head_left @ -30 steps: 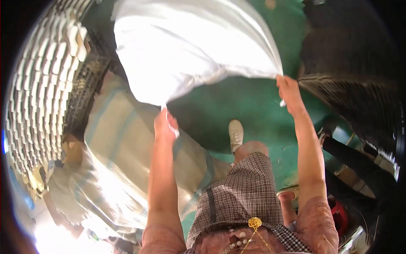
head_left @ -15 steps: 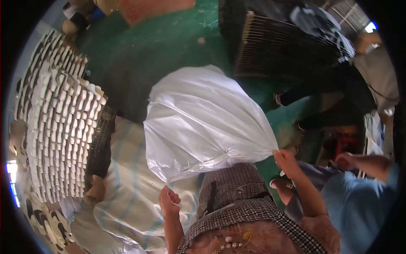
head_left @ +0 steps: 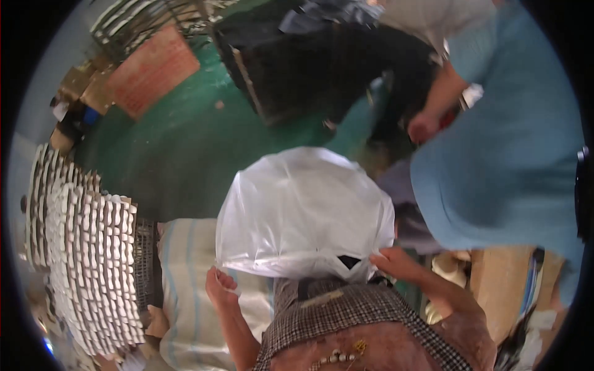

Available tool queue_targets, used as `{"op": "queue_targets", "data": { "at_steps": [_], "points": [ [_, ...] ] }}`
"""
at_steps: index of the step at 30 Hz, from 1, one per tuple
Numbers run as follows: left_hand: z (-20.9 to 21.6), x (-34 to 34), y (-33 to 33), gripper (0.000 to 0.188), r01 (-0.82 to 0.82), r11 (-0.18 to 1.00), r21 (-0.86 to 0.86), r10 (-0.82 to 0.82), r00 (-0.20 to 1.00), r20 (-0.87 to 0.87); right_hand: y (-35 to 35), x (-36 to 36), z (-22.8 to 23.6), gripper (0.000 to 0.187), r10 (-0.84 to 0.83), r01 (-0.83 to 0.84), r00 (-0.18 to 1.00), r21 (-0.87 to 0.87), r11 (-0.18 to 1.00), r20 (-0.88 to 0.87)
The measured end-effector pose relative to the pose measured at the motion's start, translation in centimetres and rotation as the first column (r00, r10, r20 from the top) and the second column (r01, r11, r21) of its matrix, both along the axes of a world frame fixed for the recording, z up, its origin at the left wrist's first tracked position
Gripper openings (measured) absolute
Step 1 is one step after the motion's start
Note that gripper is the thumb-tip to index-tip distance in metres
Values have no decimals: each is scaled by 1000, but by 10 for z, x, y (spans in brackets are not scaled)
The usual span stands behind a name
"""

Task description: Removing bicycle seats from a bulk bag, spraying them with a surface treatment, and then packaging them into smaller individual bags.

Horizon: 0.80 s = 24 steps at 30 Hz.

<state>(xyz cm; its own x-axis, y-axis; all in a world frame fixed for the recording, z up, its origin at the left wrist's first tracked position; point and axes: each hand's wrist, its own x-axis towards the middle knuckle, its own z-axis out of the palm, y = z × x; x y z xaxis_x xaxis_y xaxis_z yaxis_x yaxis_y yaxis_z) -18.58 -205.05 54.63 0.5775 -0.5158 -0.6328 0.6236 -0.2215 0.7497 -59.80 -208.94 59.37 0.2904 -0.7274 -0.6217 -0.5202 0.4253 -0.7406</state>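
Note:
A large white plastic bag [head_left: 303,210] billows out in front of my apron, puffed up and rounded at its far side. My left hand [head_left: 221,287] is closed on its near left corner. At the near right corner, my right hand [head_left: 396,264] pinches the bag's edge, fingers pointing inward. Between the hands runs the near edge, with a small dark gap close to my right hand. What lies inside the bag, if anything, cannot be made out.
Tall stacks of white shoe-sole-shaped pieces [head_left: 93,260] stand at the left beside a dark crate [head_left: 145,260]. A striped woven sack [head_left: 185,297] lies below. A co-worker in a blue top [head_left: 501,173] is close on the right. Farther off are a black-covered rack [head_left: 297,74] and a reddish box [head_left: 154,71].
The bag has come nearer and its mouth edge shows a dark gap. My right hand has moved inward and down. My view has turned, and the blue-clad co-worker now appears larger and higher.

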Motion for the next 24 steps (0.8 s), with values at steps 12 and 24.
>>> {"op": "queue_targets", "data": {
  "at_steps": [12, 24],
  "points": [
    [-9, -5, -15, 28, 120, 984, 133, -131, 989, 74, 12, 5, 1, 43, -102, 77, 993, -339, 937, -54],
    [-37, 102, -107, 33, 283, 944, -171, -292, 956, -25, -154, 25, 13, 23, -8, 43, 998, -520, 853, 70]
  ]
}}
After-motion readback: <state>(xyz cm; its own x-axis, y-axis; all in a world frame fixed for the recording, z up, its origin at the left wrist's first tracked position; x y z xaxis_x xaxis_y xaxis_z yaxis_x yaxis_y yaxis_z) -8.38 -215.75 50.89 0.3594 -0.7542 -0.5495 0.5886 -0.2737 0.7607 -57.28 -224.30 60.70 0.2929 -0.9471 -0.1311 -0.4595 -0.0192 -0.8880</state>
